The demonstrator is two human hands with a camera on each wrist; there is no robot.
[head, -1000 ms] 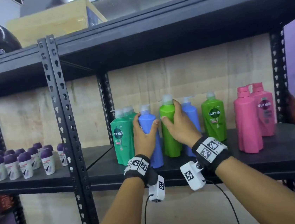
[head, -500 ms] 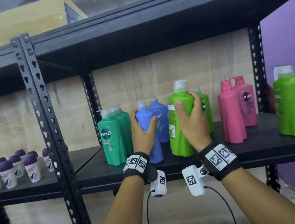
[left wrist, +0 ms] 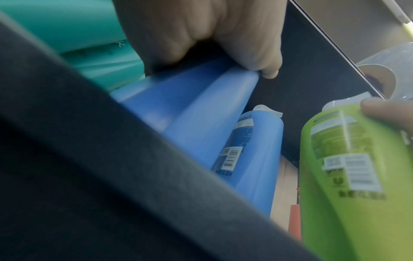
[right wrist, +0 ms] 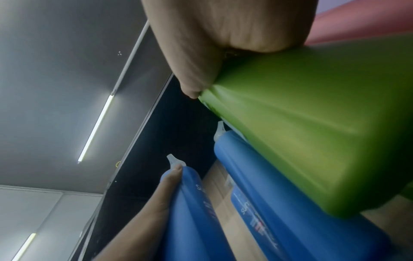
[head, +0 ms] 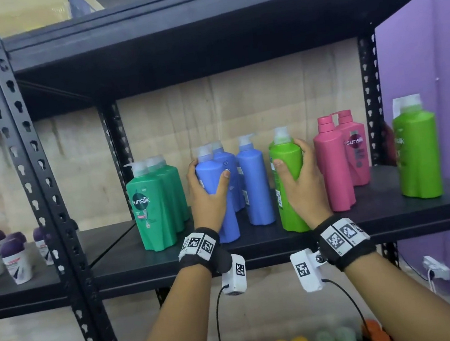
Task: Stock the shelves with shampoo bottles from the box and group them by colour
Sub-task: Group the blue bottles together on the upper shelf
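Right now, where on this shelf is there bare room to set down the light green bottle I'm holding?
Bare shelf lies between the pink bottles and the far-right light green bottle. The front edge is also bare. Dark green bottles and blue bottles crowd the left.

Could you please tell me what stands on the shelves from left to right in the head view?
Purple-capped small bottles → dark green bottles → blue bottles → light green bottle in the right hand → pink bottles → another light green bottle.
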